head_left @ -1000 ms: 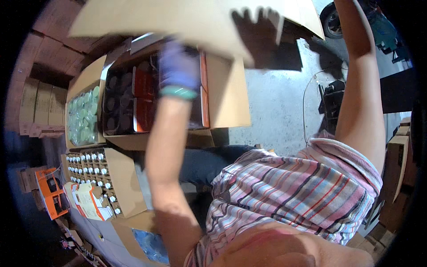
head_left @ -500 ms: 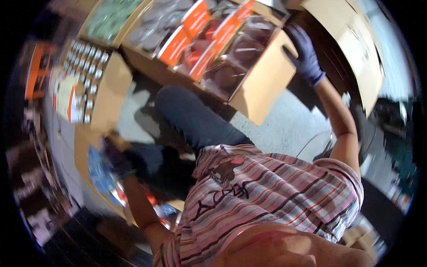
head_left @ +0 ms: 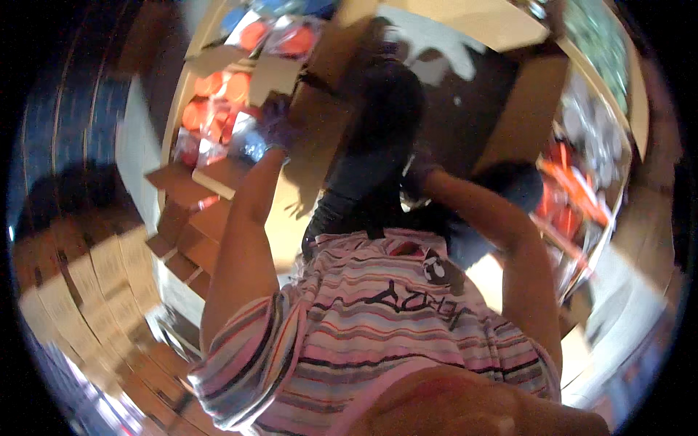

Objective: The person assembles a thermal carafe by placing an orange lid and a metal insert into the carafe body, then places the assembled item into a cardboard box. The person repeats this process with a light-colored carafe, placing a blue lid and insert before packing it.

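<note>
My left hand (head_left: 273, 125), in a dark purple-blue glove, is at the inner side of an open cardboard box. Beside it in that box lie orange round pieces in clear bags (head_left: 215, 109) and a shiny blue bagged item (head_left: 252, 142). Blur and shade hide whether its fingers grip anything. My right hand (head_left: 419, 173), also gloved, hangs low in shadow by my dark-trousered legs. Its fingers blend into the dark, and I cannot make out anything in them.
To the right stands a box with red and orange items (head_left: 571, 192) and grey bagged pieces (head_left: 589, 120). Green bagged goods (head_left: 596, 43) lie behind it. Open cardboard flaps (head_left: 525, 109) jut out near my legs. Stacked cartons (head_left: 102, 280) are at the lower left.
My view has swung left, so the boxes of grey and green bags now sit at the right. My right hand has left the cardboard flap and come down by my legs.
</note>
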Demonstrator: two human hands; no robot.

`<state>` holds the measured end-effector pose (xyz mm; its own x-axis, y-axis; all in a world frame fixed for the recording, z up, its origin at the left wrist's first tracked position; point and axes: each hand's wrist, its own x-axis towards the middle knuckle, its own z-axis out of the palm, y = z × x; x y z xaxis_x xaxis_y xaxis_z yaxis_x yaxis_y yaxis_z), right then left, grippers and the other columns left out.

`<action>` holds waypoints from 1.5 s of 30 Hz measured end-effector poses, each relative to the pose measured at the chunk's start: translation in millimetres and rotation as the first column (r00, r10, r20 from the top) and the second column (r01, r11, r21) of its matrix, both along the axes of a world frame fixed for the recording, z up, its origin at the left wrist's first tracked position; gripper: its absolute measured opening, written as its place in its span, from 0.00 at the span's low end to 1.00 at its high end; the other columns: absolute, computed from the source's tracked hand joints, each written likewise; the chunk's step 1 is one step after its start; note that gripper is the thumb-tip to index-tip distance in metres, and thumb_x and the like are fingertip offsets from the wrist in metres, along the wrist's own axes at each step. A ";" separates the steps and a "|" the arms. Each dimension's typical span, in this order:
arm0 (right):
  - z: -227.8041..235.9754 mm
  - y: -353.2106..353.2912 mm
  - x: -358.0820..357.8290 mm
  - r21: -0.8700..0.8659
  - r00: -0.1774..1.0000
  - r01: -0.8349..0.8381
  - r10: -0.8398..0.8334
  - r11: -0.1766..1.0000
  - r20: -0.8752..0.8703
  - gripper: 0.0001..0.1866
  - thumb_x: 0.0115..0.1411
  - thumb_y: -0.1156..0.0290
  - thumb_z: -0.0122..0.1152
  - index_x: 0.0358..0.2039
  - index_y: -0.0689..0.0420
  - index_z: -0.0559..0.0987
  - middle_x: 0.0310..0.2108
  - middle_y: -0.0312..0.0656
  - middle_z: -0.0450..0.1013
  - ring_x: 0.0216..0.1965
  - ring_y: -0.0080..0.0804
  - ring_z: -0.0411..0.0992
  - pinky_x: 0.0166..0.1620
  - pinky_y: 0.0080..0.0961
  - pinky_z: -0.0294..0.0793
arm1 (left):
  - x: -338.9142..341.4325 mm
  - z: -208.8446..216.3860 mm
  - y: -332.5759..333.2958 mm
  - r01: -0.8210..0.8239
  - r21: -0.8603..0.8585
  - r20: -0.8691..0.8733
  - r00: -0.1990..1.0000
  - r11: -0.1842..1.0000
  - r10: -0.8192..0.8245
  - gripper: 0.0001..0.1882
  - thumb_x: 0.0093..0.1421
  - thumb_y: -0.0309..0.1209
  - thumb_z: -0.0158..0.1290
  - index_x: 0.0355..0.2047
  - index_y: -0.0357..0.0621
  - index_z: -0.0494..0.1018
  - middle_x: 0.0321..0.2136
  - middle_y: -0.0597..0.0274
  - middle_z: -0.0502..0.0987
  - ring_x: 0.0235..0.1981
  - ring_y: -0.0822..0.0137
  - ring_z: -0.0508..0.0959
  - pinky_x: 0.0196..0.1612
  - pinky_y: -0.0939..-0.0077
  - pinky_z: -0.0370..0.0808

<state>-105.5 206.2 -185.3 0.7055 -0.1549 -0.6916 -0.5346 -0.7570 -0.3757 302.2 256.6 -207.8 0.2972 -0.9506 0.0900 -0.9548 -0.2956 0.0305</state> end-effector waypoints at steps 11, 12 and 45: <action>-41.9 -128.3 -123.7 0.313 0.935 0.320 -0.243 0.894 -0.260 0.12 0.52 0.65 0.56 0.35 0.52 0.81 0.39 0.45 0.76 0.41 0.42 0.75 0.41 0.41 0.74 | -17.6 27.0 -6.6 -0.043 0.213 -0.204 0.975 0.976 0.087 0.34 0.45 0.40 0.63 0.54 0.55 0.67 0.60 0.53 0.53 0.60 0.48 0.55 0.63 0.57 0.58; -38.0 -149.0 -131.6 0.310 0.919 0.354 -0.266 0.882 -0.292 0.12 0.52 0.65 0.56 0.35 0.52 0.81 0.39 0.45 0.76 0.41 0.42 0.75 0.41 0.40 0.73 | -17.7 29.4 -9.7 -0.040 0.197 -0.179 0.981 0.980 0.076 0.34 0.45 0.41 0.63 0.54 0.55 0.68 0.60 0.52 0.52 0.60 0.48 0.56 0.61 0.57 0.60; -15.8 -296.8 -94.6 0.188 0.831 0.556 -0.540 0.809 -0.132 0.15 0.56 0.63 0.52 0.42 0.52 0.77 0.41 0.44 0.75 0.42 0.41 0.74 0.44 0.37 0.72 | -43.3 41.5 -20.4 0.002 0.117 -0.162 0.987 0.993 0.017 0.43 0.38 0.47 0.66 0.56 0.54 0.64 0.54 0.38 0.57 0.55 0.38 0.59 0.53 0.44 0.62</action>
